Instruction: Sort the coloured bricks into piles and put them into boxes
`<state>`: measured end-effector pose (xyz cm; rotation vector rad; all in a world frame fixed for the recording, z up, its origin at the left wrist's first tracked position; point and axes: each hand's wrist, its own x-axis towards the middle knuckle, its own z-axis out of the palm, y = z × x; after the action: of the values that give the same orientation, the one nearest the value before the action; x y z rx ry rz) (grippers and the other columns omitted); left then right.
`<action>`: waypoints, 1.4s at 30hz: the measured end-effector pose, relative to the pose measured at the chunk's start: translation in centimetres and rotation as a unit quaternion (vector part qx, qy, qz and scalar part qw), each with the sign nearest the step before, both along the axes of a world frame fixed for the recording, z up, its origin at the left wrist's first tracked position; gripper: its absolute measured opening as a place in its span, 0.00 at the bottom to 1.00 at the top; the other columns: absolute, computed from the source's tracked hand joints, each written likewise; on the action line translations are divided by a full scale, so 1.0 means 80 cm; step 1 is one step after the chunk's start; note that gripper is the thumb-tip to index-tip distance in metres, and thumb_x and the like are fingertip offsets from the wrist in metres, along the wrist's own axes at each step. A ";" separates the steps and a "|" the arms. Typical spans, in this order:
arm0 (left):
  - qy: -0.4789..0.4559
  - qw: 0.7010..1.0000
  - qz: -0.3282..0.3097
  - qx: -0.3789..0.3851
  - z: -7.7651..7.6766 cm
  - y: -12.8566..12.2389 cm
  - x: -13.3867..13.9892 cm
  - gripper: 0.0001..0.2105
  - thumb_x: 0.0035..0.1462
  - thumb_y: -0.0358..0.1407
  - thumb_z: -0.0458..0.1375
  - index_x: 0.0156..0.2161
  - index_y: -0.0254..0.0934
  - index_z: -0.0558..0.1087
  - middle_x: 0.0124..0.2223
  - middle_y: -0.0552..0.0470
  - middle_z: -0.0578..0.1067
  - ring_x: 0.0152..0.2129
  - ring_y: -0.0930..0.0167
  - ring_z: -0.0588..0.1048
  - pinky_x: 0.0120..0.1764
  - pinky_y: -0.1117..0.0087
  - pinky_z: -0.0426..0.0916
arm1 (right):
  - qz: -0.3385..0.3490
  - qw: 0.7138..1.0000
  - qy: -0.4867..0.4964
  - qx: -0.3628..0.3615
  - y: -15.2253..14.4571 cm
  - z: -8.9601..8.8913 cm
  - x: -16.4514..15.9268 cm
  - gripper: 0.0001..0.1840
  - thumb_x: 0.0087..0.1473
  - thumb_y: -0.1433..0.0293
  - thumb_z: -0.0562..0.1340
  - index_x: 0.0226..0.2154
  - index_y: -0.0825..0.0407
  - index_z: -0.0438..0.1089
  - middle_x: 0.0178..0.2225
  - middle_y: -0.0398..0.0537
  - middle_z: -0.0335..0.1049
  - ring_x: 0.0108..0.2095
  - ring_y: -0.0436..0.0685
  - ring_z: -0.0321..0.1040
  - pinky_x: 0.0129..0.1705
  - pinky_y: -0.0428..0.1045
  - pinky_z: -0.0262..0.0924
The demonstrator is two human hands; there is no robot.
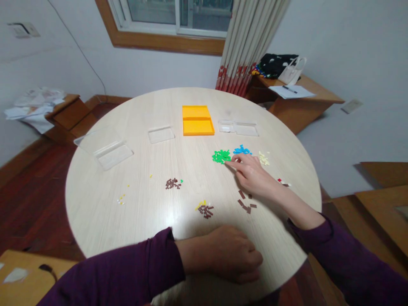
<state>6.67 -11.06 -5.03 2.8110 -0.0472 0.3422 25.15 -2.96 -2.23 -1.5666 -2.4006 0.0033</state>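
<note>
Table edge (287, 273) near clenched left hand (234, 253); right hand (253, 173) at green pieces (221, 156), grip unclear.

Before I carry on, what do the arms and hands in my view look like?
Both arms wear plain, dark purple long sleeves; the left sleeve and right sleeve stop short of the wrists, leaving part of each forearm bare. The left hand and right hand are ungloved, with no watch, ring or cable visible on them.
</note>
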 end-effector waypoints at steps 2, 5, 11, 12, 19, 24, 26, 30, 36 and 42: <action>-0.016 0.999 0.025 0.018 0.000 0.001 -0.002 0.12 0.58 0.41 0.56 0.27 0.37 0.69 0.22 0.54 0.72 0.19 0.71 0.70 0.20 0.67 0.57 | 0.004 1.000 -0.006 -0.001 -0.001 -0.002 -0.003 0.25 0.56 0.80 0.49 0.49 0.51 0.73 0.45 0.57 0.67 0.46 0.64 0.61 0.46 0.59 0.55; -0.050 0.993 0.088 0.062 0.004 0.008 -0.007 0.11 0.60 0.40 0.53 0.28 0.36 0.68 0.22 0.53 0.70 0.20 0.71 0.69 0.21 0.68 0.58 | 0.005 1.000 -0.015 -0.006 0.000 0.001 -0.009 0.25 0.55 0.80 0.50 0.48 0.52 0.74 0.44 0.58 0.67 0.46 0.64 0.61 0.46 0.59 0.54; -0.122 0.947 0.263 0.135 0.020 0.052 -0.020 0.10 0.59 0.31 0.48 0.28 0.37 0.67 0.23 0.51 0.68 0.22 0.69 0.68 0.23 0.69 0.60 | 0.025 1.000 -0.006 0.001 -0.002 0.000 -0.014 0.23 0.56 0.80 0.50 0.47 0.52 0.74 0.43 0.59 0.67 0.45 0.63 0.61 0.45 0.58 0.55; -0.115 0.938 0.297 0.138 0.023 0.061 -0.022 0.09 0.59 0.30 0.48 0.28 0.36 0.67 0.24 0.50 0.68 0.23 0.69 0.69 0.25 0.68 0.62 | 0.029 1.000 -0.002 0.004 -0.003 -0.001 -0.015 0.23 0.56 0.80 0.50 0.47 0.52 0.74 0.43 0.59 0.67 0.45 0.63 0.61 0.45 0.58 0.55; 0.016 0.899 0.422 0.114 0.042 0.087 -0.033 0.08 0.57 0.28 0.50 0.37 0.31 0.72 0.34 0.42 0.75 0.32 0.63 0.73 0.32 0.64 0.68 | 0.077 0.993 0.060 -0.059 0.000 -0.002 -0.039 0.24 0.58 0.78 0.49 0.50 0.49 0.73 0.41 0.56 0.67 0.45 0.62 0.60 0.48 0.59 0.56; 0.046 0.902 0.413 0.113 0.046 0.086 -0.034 0.08 0.57 0.27 0.49 0.35 0.32 0.71 0.34 0.42 0.76 0.32 0.62 0.72 0.35 0.62 0.67 | 0.066 0.989 0.120 -0.061 0.012 0.004 -0.032 0.28 0.59 0.78 0.47 0.55 0.46 0.69 0.43 0.53 0.68 0.45 0.59 0.61 0.49 0.57 0.55; 0.054 0.897 0.425 0.109 0.048 0.086 -0.034 0.08 0.56 0.26 0.48 0.35 0.32 0.70 0.33 0.42 0.76 0.33 0.60 0.71 0.35 0.61 0.66 | 0.019 0.992 0.117 -0.037 0.015 0.004 -0.022 0.28 0.58 0.79 0.47 0.54 0.46 0.71 0.42 0.54 0.68 0.45 0.60 0.61 0.48 0.58 0.54; 0.106 0.878 0.459 0.082 0.055 0.086 -0.035 0.08 0.57 0.28 0.48 0.39 0.32 0.68 0.34 0.40 0.75 0.35 0.58 0.70 0.37 0.59 0.64 | -0.028 0.996 0.079 -0.008 0.015 -0.005 -0.010 0.26 0.57 0.79 0.49 0.50 0.49 0.74 0.40 0.55 0.69 0.43 0.61 0.61 0.45 0.57 0.52; 0.160 0.854 0.493 0.056 0.067 0.088 -0.039 0.12 0.59 0.30 0.45 0.42 0.31 0.70 0.37 0.39 0.76 0.39 0.57 0.69 0.42 0.57 0.61 | -0.033 0.998 0.055 0.006 0.017 -0.020 -0.012 0.23 0.56 0.81 0.50 0.46 0.52 0.75 0.40 0.56 0.69 0.44 0.62 0.61 0.45 0.56 0.51; 0.131 0.847 0.512 0.061 0.058 0.112 -0.030 0.17 0.60 0.31 0.45 0.50 0.32 0.72 0.50 0.38 0.71 0.45 0.56 0.67 0.46 0.57 0.60 | -0.021 0.998 0.057 0.010 0.016 -0.023 -0.013 0.23 0.56 0.82 0.50 0.45 0.53 0.76 0.39 0.57 0.68 0.43 0.62 0.60 0.44 0.56 0.51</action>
<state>4.28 -2.11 -0.41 2.6941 1.5619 0.1561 24.07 -1.66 -4.10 -1.5641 -2.2730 0.0589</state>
